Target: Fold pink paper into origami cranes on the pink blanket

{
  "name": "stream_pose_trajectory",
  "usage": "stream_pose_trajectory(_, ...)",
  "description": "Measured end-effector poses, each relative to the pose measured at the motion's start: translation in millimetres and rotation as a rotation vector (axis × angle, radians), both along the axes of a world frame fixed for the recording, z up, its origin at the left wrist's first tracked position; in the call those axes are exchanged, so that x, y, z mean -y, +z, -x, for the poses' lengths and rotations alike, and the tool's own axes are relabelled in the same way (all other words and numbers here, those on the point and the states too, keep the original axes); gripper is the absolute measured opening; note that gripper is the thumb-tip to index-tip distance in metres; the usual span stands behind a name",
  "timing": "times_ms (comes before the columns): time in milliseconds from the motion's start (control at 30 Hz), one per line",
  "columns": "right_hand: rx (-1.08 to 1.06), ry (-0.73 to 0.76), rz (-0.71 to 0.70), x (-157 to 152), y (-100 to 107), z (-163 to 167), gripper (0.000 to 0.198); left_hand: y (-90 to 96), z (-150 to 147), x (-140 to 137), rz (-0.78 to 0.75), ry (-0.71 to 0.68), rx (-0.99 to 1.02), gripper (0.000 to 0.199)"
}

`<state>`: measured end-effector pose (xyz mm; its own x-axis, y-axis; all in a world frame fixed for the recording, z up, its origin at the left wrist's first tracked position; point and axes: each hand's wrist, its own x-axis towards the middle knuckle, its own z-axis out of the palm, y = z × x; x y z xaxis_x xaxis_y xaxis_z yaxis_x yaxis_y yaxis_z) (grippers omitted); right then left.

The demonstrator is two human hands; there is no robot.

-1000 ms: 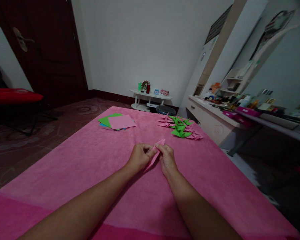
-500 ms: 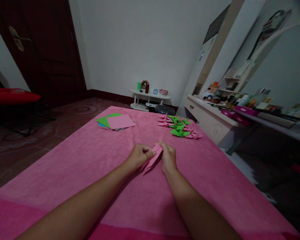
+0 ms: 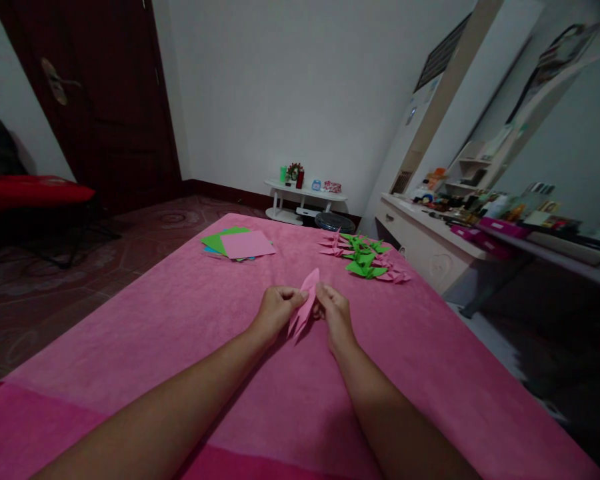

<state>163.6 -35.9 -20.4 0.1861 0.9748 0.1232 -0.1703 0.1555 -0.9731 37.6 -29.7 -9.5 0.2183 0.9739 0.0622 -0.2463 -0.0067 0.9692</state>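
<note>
Here's the folded pink paper [image 3: 306, 305] right between your hands, above the pink cloth [image 3: 180, 347]: long axis running away from you, far tip leaning right, twin points aimed back toward you. Your left hand [image 3: 276, 312] has it, thumb and fingers closed on the left edge! Your right hand [image 3: 337, 313], fingers curled nearly shut, meets the right edge; pinching or merely steadying, you can't tell. Neither hand's nearer; paper cranes [image 3: 366, 268] sit beyond, rightward.

At left, a dark red door [image 3: 123, 110] beyond a red seat [image 3: 35, 192]; farther back, a white stand [image 3: 283, 216] bearing a red container [image 3: 300, 179]; at right, a mirror [image 3: 570, 133].
</note>
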Motion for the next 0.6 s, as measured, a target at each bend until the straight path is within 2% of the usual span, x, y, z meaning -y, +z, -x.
stream_pose_trajectory(133, 0.053, 0.044, -0.057, 4.3, 1.2, 8.0, 0.028, -4.3, 1.1, -2.6, 0.010, 0.059, 0.063, 0.029)
stream_pose_trajectory(267, 0.052, 0.023, -0.101, 4.0, 0.3, 6.7, 0.024, -6.2, 0.4, -1.7, 0.024, 0.046, 0.097, 0.029)
stream_pose_trajectory(600, 0.079, 0.054, -0.071, 6.6, 5.0, 5.3, 0.024, -3.3, 0.8, -1.7, 0.120, -0.010, 0.229, 0.022)
